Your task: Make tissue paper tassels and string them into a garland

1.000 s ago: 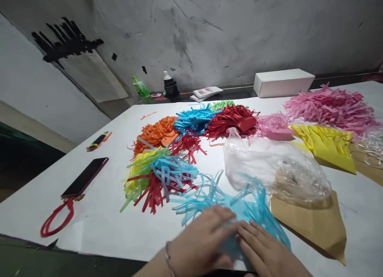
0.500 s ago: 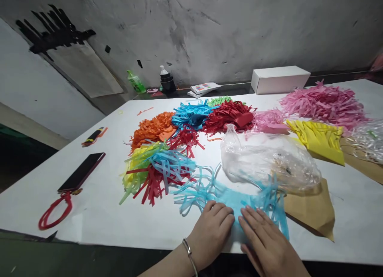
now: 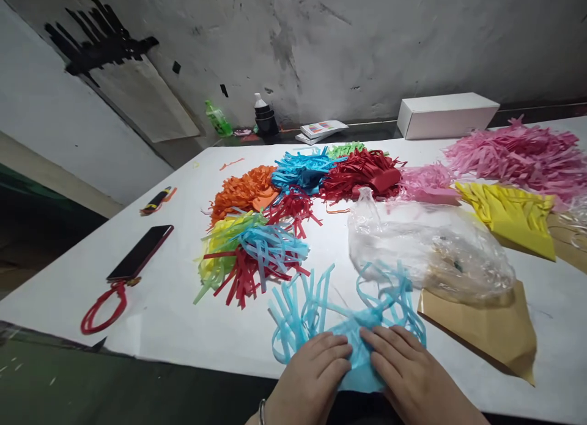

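Left hand [image 3: 314, 373] and right hand [image 3: 408, 376] flat, palms pressing light blue fringed paper [image 3: 342, 318] at near table [image 3: 160, 327] edge, not gripping. Risk: thin strips tear or crumple under pressure; plastic bag [image 3: 426, 247] close, could snag.

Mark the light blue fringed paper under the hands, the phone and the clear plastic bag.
light blue fringed paper [image 3: 355, 327], head view, on the uncut middle just beyond the fingertips.
phone [image 3: 140, 261], head view, on the middle of its dark screen.
clear plastic bag [image 3: 426, 247], head view, on its crumpled middle.
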`<action>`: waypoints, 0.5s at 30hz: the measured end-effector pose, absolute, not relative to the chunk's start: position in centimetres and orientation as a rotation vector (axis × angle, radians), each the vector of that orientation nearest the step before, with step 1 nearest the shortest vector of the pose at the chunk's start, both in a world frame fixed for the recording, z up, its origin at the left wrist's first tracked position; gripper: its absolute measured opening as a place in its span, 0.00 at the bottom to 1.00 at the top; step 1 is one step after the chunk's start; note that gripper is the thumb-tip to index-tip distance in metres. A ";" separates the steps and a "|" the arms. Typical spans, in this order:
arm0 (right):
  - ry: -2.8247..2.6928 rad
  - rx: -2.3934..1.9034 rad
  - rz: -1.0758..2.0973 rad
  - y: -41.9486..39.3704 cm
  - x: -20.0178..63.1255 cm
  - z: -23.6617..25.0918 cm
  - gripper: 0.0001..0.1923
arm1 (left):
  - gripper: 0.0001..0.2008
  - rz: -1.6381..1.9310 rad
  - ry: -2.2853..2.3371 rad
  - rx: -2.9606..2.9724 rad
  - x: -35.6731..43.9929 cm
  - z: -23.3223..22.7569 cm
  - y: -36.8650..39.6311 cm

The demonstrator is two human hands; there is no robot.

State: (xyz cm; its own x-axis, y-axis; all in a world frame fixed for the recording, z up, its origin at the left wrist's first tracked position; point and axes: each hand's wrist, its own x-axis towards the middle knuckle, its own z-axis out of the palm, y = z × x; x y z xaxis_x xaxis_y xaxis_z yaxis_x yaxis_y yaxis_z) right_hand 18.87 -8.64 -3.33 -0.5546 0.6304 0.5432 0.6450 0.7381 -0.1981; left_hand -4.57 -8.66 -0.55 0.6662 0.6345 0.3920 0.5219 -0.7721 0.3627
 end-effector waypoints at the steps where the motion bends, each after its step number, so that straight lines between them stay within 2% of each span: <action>1: -2.340 -1.003 -0.030 -8.4 18.7 -3.6 0.12 | 0.12 0.750 0.922 2.672 -4.8 -0.6 -8.7; 7: -2.245 -1.411 -0.329 -7.9 21.1 -4.2 0.18 | 0.14 0.756 0.963 2.686 -5.8 -1.0 -8.4; 10: -2.319 -1.338 -0.489 -8.4 21.0 -2.8 0.19 | 0.14 0.733 0.952 2.686 -5.6 -1.0 -8.1; 13: -2.441 -0.946 -0.343 -8.6 19.7 -1.5 0.17 | 0.12 0.726 0.895 2.685 -5.3 -0.9 -7.7; 15: -2.395 -0.816 -0.149 -8.5 19.2 -1.2 0.21 | 0.12 0.713 0.861 2.665 -5.5 -0.7 -7.5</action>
